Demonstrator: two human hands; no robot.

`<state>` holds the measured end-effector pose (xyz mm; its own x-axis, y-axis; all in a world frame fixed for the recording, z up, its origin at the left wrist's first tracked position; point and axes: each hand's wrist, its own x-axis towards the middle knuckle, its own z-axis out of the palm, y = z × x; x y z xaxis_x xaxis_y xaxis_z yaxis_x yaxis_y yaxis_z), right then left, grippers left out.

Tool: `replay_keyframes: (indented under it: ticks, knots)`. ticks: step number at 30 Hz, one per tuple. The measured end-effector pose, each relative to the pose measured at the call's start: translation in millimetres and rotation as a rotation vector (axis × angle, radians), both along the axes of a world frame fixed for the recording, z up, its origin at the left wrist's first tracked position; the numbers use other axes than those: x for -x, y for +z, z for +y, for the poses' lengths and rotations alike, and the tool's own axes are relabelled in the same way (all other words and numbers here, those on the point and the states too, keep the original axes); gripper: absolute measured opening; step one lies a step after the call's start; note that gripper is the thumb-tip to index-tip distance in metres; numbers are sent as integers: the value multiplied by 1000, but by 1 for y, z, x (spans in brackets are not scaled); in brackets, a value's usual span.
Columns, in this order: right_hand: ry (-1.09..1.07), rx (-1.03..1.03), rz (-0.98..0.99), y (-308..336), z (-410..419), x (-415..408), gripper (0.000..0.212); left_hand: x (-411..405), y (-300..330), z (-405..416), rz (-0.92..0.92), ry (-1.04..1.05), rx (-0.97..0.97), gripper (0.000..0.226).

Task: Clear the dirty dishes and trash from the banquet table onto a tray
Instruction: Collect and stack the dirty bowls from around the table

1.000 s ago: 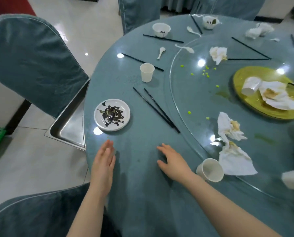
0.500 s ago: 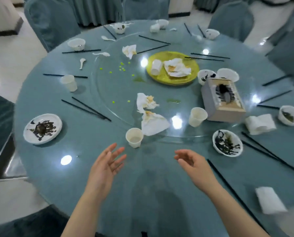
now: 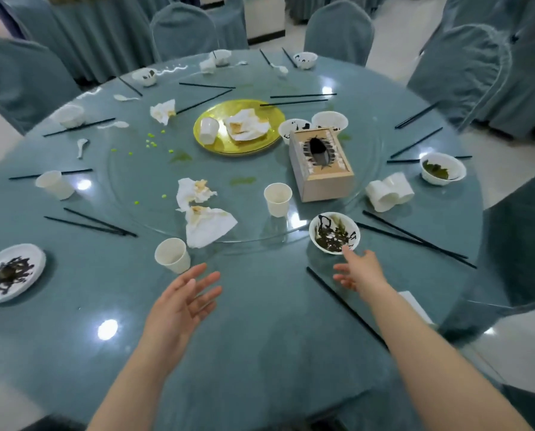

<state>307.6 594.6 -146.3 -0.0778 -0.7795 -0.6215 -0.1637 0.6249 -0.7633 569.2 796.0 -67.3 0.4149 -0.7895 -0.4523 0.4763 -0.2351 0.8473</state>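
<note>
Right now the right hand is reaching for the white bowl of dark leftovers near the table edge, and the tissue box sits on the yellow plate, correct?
Not quite: in the head view, the beige cardboard tissue box stands on the glass turntable beside the round yellow plate. The right hand does reach for the white bowl of dark leftovers.

We see our open right hand (image 3: 358,270) reaching, fingers (image 3: 348,255) nearly touching a white bowl of dark leftovers (image 3: 334,233) on the round teal desk (image 3: 260,321).

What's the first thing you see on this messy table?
The shiny yellow plate in the middle, with a tipped cup and crumpled napkin on it. Beside it, to the right, stands a tissue box. Nearer, the right hand reaches for a dirty bowl, and the left hand hovers open.
</note>
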Motion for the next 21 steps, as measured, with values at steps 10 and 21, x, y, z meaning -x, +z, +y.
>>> replay_keyframes:
  ticks: [10, 21]
  knots:
    - [56, 140, 108, 17, 10, -11, 16, 18, 6, 24, 6, 110, -22, 28]
    - [105, 243, -21, 91, 124, 24, 21, 86, 20, -31, 57, -482, 46, 44]
